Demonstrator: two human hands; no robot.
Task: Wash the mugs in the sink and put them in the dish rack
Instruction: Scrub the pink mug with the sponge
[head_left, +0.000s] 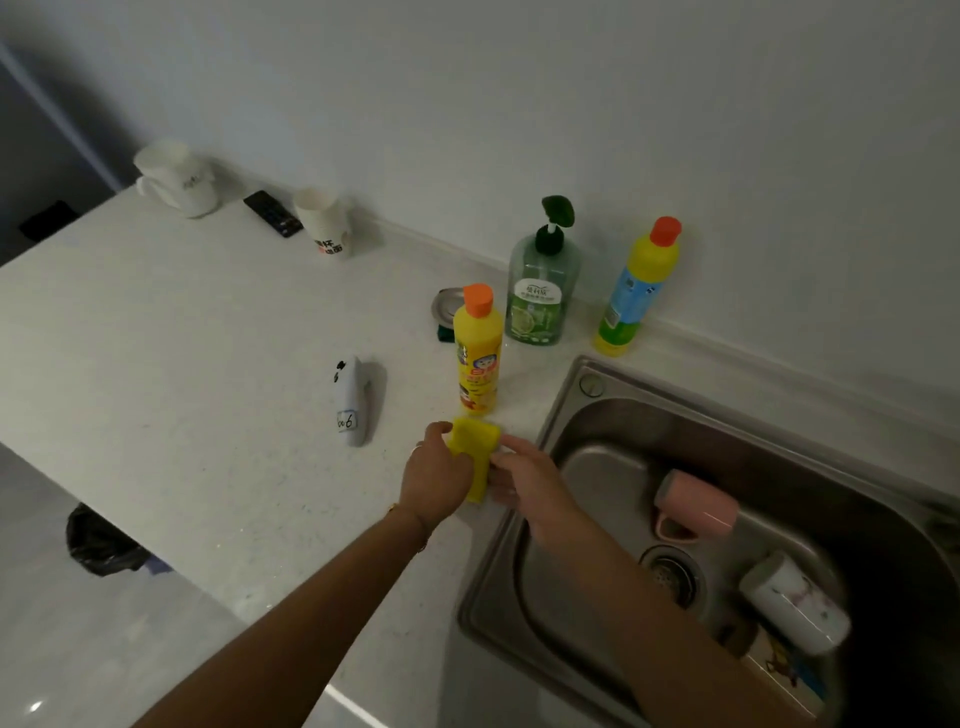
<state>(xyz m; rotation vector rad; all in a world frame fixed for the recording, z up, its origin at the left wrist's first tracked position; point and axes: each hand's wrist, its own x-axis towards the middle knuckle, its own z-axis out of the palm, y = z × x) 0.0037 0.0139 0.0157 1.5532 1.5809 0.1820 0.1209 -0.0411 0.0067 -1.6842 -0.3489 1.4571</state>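
Observation:
A yellow sponge (475, 444) stands on edge on the white counter just left of the steel sink (582, 410). My left hand (436, 478) grips its left side and my right hand (524, 480) pinches its right side. In the sink basin a pink mug (698, 504) lies on its side, handle downward. A white mug with a faint pattern (795, 605) lies tipped near the drain (670, 574). Part of a third patterned mug (784, 675) shows below it, partly hidden by my right forearm.
A yellow detergent bottle with an orange cap (478, 353) stands right behind the sponge. Behind it are a green pump bottle (543, 291), another yellow bottle (636, 291) and a metal lid (447, 306). A white remote (350, 402), two white cups (179, 179) (324, 223) and a black remote (272, 213) lie further left.

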